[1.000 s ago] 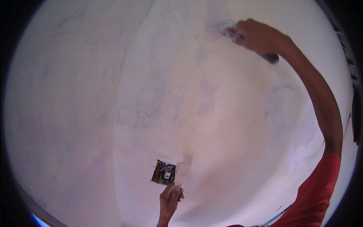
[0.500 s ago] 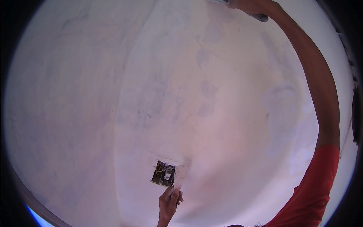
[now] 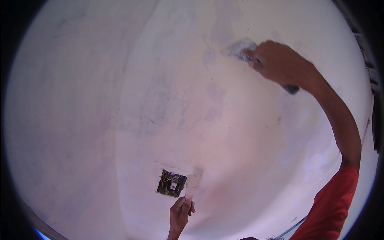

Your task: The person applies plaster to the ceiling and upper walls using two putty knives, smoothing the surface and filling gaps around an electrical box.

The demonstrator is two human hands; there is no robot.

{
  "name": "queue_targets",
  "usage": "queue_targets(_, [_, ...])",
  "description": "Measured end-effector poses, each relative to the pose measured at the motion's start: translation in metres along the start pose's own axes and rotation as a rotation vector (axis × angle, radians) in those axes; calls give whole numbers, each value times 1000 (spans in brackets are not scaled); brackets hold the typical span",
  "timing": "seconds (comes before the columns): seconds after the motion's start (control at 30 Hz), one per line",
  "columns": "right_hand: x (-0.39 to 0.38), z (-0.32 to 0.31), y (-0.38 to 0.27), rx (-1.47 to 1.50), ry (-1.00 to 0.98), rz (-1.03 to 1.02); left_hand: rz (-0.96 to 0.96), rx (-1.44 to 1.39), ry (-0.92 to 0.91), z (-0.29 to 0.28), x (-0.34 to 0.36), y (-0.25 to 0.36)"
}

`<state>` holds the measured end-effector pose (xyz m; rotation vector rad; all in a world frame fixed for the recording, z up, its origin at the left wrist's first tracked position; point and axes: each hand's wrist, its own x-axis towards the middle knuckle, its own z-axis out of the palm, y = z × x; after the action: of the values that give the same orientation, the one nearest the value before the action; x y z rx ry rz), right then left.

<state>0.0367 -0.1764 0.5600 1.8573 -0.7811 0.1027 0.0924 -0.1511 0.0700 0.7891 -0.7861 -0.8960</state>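
My right hand (image 3: 276,60) is closed around a putty knife (image 3: 242,48), its grey-white blade flat to the pale wall (image 3: 248,132) and its dark handle end showing below my palm. Low in the view, my left hand (image 3: 181,212) pinches a narrow flat blade (image 3: 192,186) coated with pale putty. The handle of that scraper is hidden by my fingers. Just left of this blade is a square recessed electrical box (image 3: 172,183), uncovered, with yellowish wires and a small white fitting inside.
Greyish and lilac patches mark the wall around the knife, such as a patch (image 3: 216,98) below it. A faint vertical line bends down the left part of the wall. Dark objects (image 3: 376,120) stand at the far right edge.
My right hand has come down from the top edge with the putty knife, bringing the blade into view. My left hand stays nearly where it was, still pinching its blade.
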Motion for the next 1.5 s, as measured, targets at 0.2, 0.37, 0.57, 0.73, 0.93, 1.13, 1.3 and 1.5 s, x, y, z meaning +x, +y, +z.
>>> queue_targets(0.2, [60, -1, 80, -72, 296, -47, 14, -37, 28, 12, 5, -9])
queue_targets(0.37, [99, -56, 47, 71, 86, 207, -85, -3, 4, 7, 0, -11])
queue_targets(0.57, [101, -21, 73, -122, 89, -58, -26, -14, 66, 14, -2, -7])
queue_targets(0.73, [33, 3, 29, 15, 31, 20, -55, -15, -11, 13, 1, -6])
queue_targets(0.93, [31, -1, 51, -51, 244, -99, -37, -78, 14, 16, 2, -11])
queue_targets(1.13, [134, -54, 76, -495, 227, -141, -67, -22, 14, 9, -2, -12])
queue_targets(1.3, [151, -83, 71, -636, -139, -149, -94, -36, -3, 14, -2, -12])
queue_targets(1.5, [66, -26, 46, -65, 36, -80, -63, -21, -25, 15, -3, -9])
